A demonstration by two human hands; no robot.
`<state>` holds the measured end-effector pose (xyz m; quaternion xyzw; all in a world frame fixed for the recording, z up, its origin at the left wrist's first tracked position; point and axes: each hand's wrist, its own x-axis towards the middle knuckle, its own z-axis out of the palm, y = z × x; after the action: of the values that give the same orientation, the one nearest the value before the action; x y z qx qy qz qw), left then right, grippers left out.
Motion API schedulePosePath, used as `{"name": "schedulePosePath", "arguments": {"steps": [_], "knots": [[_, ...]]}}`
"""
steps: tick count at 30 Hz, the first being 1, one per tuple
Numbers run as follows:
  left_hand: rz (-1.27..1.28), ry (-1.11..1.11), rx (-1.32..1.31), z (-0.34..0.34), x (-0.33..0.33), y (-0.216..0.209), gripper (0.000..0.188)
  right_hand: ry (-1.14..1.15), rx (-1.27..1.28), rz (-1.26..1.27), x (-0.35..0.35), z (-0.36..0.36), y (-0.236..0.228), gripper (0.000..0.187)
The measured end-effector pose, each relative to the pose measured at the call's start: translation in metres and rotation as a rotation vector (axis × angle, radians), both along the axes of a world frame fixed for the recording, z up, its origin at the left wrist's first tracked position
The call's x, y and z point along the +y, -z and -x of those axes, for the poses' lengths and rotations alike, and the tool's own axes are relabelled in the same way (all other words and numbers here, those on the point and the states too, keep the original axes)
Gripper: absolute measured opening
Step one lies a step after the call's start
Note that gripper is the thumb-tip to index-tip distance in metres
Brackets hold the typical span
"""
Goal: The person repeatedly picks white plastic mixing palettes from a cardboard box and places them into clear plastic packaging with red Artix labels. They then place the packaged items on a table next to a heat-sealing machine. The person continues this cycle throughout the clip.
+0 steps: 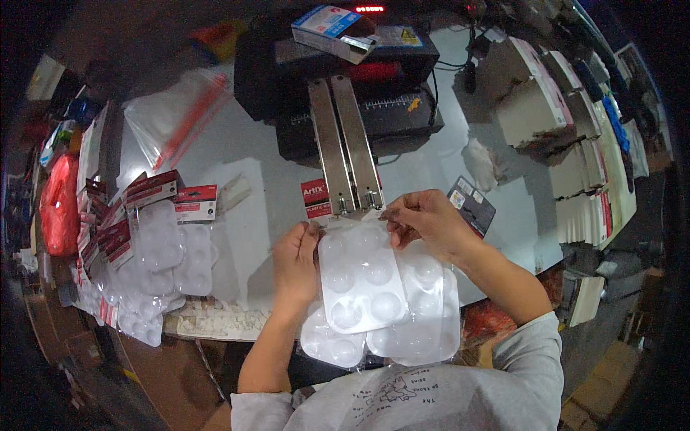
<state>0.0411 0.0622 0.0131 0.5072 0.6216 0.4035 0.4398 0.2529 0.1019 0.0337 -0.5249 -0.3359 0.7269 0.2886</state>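
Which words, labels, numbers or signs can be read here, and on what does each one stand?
I do not copy wording; print stands here:
Red card by the metal strips: large white lettering, readable; smaller lines are not.
Blue-and-white box: print, mostly too blurred.
Yellow warning label: too small.
Red lit display: digits, blurred.
Dark card at right: too small.
Grey shirt: dark lettering, upside down, partly readable.
White palette pack: no readable print.

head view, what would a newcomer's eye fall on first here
Probably the shiny white tray at the centre, between the left hand and right hand. Beyond it, two metal bars jut from a black machine. At far left, a bright red bundle sits beside a heap of packets.
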Motion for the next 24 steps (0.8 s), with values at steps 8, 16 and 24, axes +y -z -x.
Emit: {"name": "schedulePosePath", "arguments": {"steps": [8,16,24], "knots": [[0.087,-0.075,0.105,0.012,-0.008,0.008,0.027,-0.103,-0.297,-0.407,0.004,-0.015,-0.004,0.022],[0.033,-0.155,1.419,0.124,-0.014,-0.023,0.031,0.096,-1.576,-1.055,0.045,-0.136,0.074,0.023],[-0.261,0.029,0.856,0.033,-0.059,-0.021,0.036,0.354,-0.991,-1.144,0.055,-0.187,0.117,0.035]]}}
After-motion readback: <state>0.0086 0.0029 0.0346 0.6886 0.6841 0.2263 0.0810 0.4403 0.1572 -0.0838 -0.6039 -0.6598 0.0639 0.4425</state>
